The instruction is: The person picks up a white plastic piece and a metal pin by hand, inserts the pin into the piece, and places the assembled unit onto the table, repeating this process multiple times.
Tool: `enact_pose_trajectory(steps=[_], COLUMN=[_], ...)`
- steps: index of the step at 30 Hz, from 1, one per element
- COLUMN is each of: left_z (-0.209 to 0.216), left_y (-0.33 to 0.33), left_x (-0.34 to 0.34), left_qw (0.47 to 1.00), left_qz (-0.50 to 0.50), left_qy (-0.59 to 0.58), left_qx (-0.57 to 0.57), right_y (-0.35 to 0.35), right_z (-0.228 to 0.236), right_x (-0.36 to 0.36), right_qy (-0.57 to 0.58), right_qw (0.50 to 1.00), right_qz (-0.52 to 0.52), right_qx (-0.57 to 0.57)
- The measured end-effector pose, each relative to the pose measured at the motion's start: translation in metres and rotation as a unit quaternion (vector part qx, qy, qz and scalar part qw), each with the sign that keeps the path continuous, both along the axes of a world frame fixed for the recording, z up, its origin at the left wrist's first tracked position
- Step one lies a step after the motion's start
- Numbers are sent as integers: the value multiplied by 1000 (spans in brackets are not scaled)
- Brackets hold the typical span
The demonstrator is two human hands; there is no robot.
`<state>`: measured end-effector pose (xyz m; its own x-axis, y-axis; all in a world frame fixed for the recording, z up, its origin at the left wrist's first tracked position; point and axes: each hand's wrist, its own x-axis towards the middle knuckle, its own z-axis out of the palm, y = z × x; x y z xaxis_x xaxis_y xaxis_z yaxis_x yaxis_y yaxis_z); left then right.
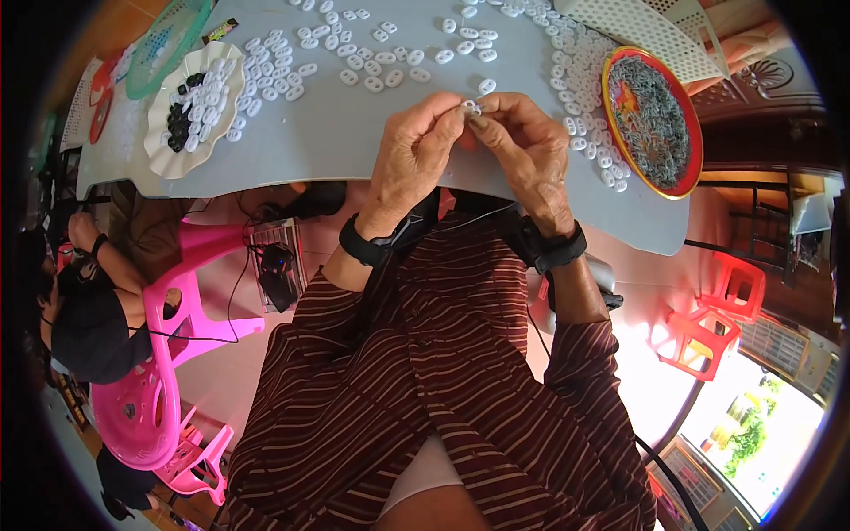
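Over the near edge of the table, my left hand point(414, 146) and my right hand point(529, 149) meet fingertip to fingertip. Pinched between them is a small white plastic piece point(472, 107), mostly covered by my fingers and thumbs. Another white oval piece with two holes point(487, 86) lies just beyond my fingertips. Farther back, several such pieces point(374, 84) are scattered loosely. To the right sits a red round tray with a gold rim point(696, 159), holding a heap of small grey metal parts point(651, 115).
At left, a scalloped white dish point(159, 162) holds white and black pieces. A green basket point(142, 84) stands beyond it; a white perforated basket point(620, 19) is at the back right. Pink chair point(133, 416) and another person point(97, 323) are at left, red stools point(699, 341) at right.
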<state>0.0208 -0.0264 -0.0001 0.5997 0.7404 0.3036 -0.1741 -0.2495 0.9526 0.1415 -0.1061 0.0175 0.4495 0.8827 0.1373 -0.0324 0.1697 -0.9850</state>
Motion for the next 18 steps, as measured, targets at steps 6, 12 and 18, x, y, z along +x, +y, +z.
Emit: enact_pose_trajectory(steps=[6, 12, 18], left_z=[0, -7, 5], left_y=[-3, 3, -4], left_x=[4, 12, 29], left_qw=[997, 974, 916], left_qz=[8, 106, 128], left_qy=[44, 60, 200], left_qx=[65, 190, 323], right_y=[0, -14, -20], right_z=[-11, -9, -17], right_x=[9, 15, 16], right_qy=[-27, 77, 88], right_qw=[999, 990, 988], right_qz=[3, -107, -118], right_qx=[20, 42, 49])
